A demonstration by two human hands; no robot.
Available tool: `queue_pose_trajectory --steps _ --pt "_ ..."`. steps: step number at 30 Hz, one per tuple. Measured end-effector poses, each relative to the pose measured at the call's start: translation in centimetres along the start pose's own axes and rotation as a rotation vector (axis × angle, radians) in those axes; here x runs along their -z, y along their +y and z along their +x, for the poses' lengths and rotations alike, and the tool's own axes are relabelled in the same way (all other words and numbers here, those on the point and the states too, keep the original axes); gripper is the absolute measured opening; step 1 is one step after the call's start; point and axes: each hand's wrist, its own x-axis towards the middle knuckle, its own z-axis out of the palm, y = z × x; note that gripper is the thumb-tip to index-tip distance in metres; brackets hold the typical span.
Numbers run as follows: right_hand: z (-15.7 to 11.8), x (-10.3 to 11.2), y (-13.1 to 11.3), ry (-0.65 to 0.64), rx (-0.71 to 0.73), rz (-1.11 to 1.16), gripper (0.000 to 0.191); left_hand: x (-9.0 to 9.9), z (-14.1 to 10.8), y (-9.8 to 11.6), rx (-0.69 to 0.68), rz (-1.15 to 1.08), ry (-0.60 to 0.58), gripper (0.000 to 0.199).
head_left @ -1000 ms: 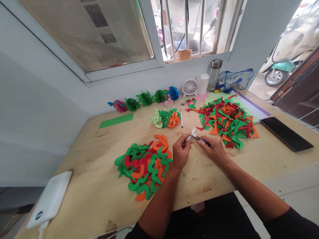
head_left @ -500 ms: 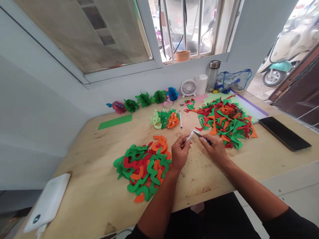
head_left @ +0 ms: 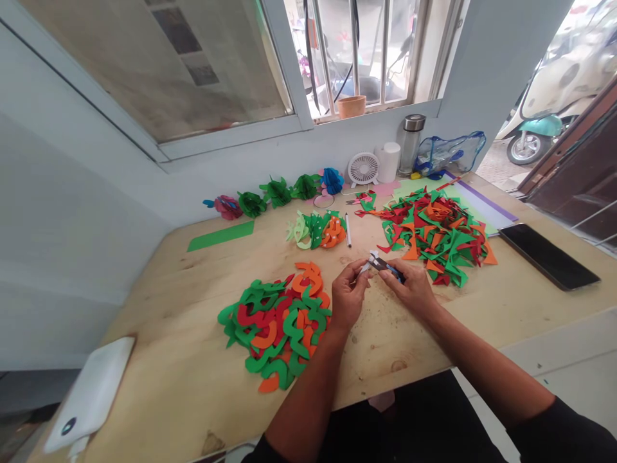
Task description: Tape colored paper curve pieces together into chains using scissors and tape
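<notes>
My left hand pinches a small white paper strip above the table. Closed round the handles of dark scissors, my right hand is just to the right of it. The scissor blades are spread and meet the strip near its upper end. Left of my left hand lies a heap of curved green, red and orange paper pieces. Beyond my right hand is a pile of pointed green, red and orange scraps.
Small green and orange cutouts and a white pen lie ahead. Paper flowers, a fan and a glass bottle line the wall. A phone is at right, a white device at left.
The scissor blades have spread around the white strip, and my right hand has shifted slightly. My left hand keeps its grip on the strip.
</notes>
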Motion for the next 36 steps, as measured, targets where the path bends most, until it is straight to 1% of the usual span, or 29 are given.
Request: queue_pose_trajectory --steps 3,10,29,36 --pt "0.00 0.03 -0.06 -0.012 0.001 0.003 0.033 -0.04 0.02 0.15 0.001 -0.018 -0.018 0.033" --pt "-0.02 0.04 -0.18 -0.030 -0.007 0.012 0.032 -0.10 0.00 0.04 0.026 -0.040 -0.012 0.034" --pt "0.04 0.07 -0.03 -0.052 0.001 -0.002 0.034 -0.03 0.04 -0.49 -0.032 -0.036 -0.010 0.032" --pt "-0.01 -0.06 0.13 -0.038 0.019 0.000 0.033 -0.09 0.04 -0.37 -0.036 -0.051 -0.014 0.032"
